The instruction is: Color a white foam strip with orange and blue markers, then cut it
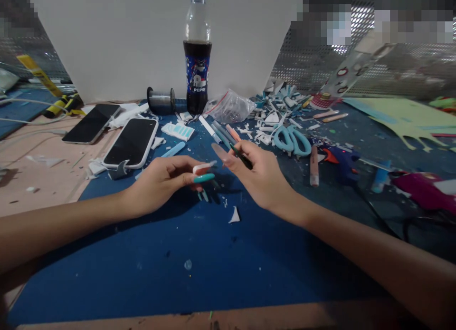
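My left hand [162, 182] hovers over the blue mat [199, 258], its fingers curled and closed, with long teal and white nails; I cannot make out anything in them. My right hand [258, 175] faces it a few centimetres to the right and pinches a thin dark pen-like tool [239, 155] between thumb and fingers. A small white paper scrap [234, 216] lies on the mat just below both hands.
Two phones [131, 142] [91, 123] lie at the left. A Pepsi bottle [197, 49] and a wire spool [161, 100] stand at the back. Light-blue scissors [292, 140], pens [221, 130], a plastic bag [230, 106], paper scraps and a glue gun [338, 159] sit to the right.
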A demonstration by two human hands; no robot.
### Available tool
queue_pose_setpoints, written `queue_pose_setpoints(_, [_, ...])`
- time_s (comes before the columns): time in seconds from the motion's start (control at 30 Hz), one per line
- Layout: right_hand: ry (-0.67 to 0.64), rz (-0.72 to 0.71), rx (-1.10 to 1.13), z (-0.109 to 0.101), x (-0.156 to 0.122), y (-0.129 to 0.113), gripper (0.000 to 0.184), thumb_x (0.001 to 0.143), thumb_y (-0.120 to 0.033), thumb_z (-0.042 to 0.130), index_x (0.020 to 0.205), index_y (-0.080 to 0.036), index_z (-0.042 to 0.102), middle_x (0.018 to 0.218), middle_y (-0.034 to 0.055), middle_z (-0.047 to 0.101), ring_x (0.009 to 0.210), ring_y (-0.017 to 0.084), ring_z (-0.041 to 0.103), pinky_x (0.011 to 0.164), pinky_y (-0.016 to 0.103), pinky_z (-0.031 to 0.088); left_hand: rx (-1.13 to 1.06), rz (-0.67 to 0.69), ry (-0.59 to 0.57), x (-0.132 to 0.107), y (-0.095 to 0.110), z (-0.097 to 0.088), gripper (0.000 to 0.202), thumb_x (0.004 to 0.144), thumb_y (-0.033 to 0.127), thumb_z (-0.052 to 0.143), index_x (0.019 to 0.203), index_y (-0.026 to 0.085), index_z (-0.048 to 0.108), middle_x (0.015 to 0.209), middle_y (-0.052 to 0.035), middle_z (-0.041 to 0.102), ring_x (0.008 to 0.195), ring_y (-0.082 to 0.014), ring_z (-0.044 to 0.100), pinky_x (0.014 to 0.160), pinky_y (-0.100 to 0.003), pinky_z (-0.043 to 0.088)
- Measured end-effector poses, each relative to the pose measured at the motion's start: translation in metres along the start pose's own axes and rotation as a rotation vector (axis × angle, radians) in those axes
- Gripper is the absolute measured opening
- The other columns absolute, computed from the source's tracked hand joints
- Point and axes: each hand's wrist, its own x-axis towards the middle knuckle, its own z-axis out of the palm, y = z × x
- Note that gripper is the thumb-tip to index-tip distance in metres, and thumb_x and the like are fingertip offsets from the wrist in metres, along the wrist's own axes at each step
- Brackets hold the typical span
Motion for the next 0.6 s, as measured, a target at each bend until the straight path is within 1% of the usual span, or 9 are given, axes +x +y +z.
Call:
queue_pose_setpoints(0.07, [-0.081, 0.073, 0.076, 0.001, 0.003, -0.003, 0.045, 0.084, -0.054, 0.043, 0.056, -0.019, 0.038, 0.043, -0.0082, 0.026, 0.037, 0.006, 0.030, 0.052, 0.027, 0.037, 0.003, 0.003, -0.029, 0.001, 0.001, 0.000, 0.016, 0.085, 0.024, 0.051, 0.089, 0.017, 0.064, 0.069, 0.0004, 0.067, 0.062, -0.0079, 0.063, 0.062, -0.016, 0.054])
queue_pose_setpoints(0.1, [-0.125, 0.101, 0.111, 0.001, 0.004, -0.005, 0.046, 0.084, -0.054, 0.043, 0.054, -0.019, 0.038, 0.043, -0.0080, 0.026, 0.037, 0.006, 0.030, 0.052, 0.027, 0.036, 0.000, 0.001, -0.039, 0.001, 0.001, 0.000, 0.016, 0.085, 0.025, 0.050, 0.087, 0.017, 0.064, 0.067, 0.0007, 0.066, 0.061, -0.0076, 0.063, 0.061, -0.015, 0.053])
queue_pose_setpoints(0.17, [-0.193, 0.149, 0.186, 0.001, 0.006, -0.008, 0.048, 0.085, -0.055, 0.040, 0.054, -0.018, 0.042, 0.041, -0.0076, 0.026, 0.037, 0.006, 0.029, 0.049, 0.026, 0.034, -0.021, -0.012, -0.035, 0.002, 0.002, 0.001, 0.015, 0.085, 0.026, 0.051, 0.085, 0.016, 0.062, 0.067, 0.0005, 0.066, 0.060, -0.0077, 0.063, 0.060, -0.015, 0.053])
queue_pose_setpoints(0.23, [-0.223, 0.191, 0.265, 0.001, 0.007, -0.011, 0.050, 0.086, -0.055, 0.038, 0.053, -0.018, 0.045, 0.038, -0.0078, 0.024, 0.036, 0.006, 0.029, 0.045, 0.025, 0.031, -0.058, -0.032, -0.014, 0.002, 0.002, 0.002, 0.013, 0.085, 0.025, 0.052, 0.089, 0.015, 0.058, 0.071, -0.0003, 0.067, 0.058, -0.0081, 0.064, 0.058, -0.016, 0.054])
queue_pose_setpoints(0.3, [-0.272, 0.248, 0.345, 0.001, 0.007, -0.015, 0.053, 0.085, -0.055, 0.039, 0.047, -0.018, 0.042, 0.035, -0.0081, 0.021, 0.033, 0.005, 0.026, 0.042, 0.024, 0.027, -0.098, -0.048, 0.004, 0.001, 0.002, 0.003, 0.014, 0.085, 0.024, 0.051, 0.095, 0.016, 0.053, 0.072, -0.0005, 0.068, 0.056, -0.0090, 0.064, 0.056, -0.017, 0.054])
queue_pose_setpoints(0.37, [-0.370, 0.353, 0.445, 0.000, 0.007, -0.018, 0.056, 0.084, -0.056, 0.042, 0.043, -0.018, 0.037, 0.033, -0.0081, 0.021, 0.031, 0.003, 0.022, 0.037, 0.023, 0.022, -0.115, -0.054, 0.012, 0.000, 0.001, 0.003, 0.018, 0.085, 0.026, 0.051, 0.100, 0.017, 0.047, 0.067, 0.0009, 0.068, 0.055, -0.0106, 0.065, 0.055, -0.019, 0.054])
queue_pose_setpoints(0.43, [-0.466, 0.504, 0.576, 0.000, 0.007, -0.020, 0.055, 0.082, -0.057, 0.045, 0.044, -0.017, 0.041, 0.031, -0.0086, 0.023, 0.029, 0.003, 0.017, 0.034, 0.022, 0.018, -0.101, -0.045, 0.020, -0.001, 0.000, 0.002, 0.024, 0.084, 0.030, 0.053, 0.102, 0.018, 0.042, 0.064, 0.0021, 0.067, 0.056, -0.0121, 0.066, 0.055, -0.020, 0.054])
queue_pose_setpoints(0.5, [-0.523, 0.624, 0.721, 0.000, 0.006, -0.021, 0.050, 0.081, -0.055, 0.048, 0.050, -0.015, 0.049, 0.031, -0.0091, 0.026, 0.029, 0.003, 0.016, 0.032, 0.021, 0.015, -0.062, -0.027, 0.037, -0.002, -0.001, 0.002, 0.028, 0.083, 0.033, 0.054, 0.101, 0.019, 0.039, 0.064, 0.0027, 0.067, 0.054, -0.0125, 0.065, 0.054, -0.021, 0.054])
queue_pose_setpoints(0.6, [-0.558, 0.680, 0.891, 0.000, 0.005, -0.021, 0.040, 0.081, -0.046, 0.054, 0.057, -0.014, 0.053, 0.032, -0.0095, 0.028, 0.031, 0.002, 0.018, 0.033, 0.018, 0.016, 0.037, 0.010, 0.083, -0.003, -0.001, 0.002, 0.028, 0.083, 0.035, 0.054, 0.101, 0.019, 0.040, 0.061, 0.0036, 0.065, 0.052, -0.0124, 0.064, 0.053, -0.022, 0.053])
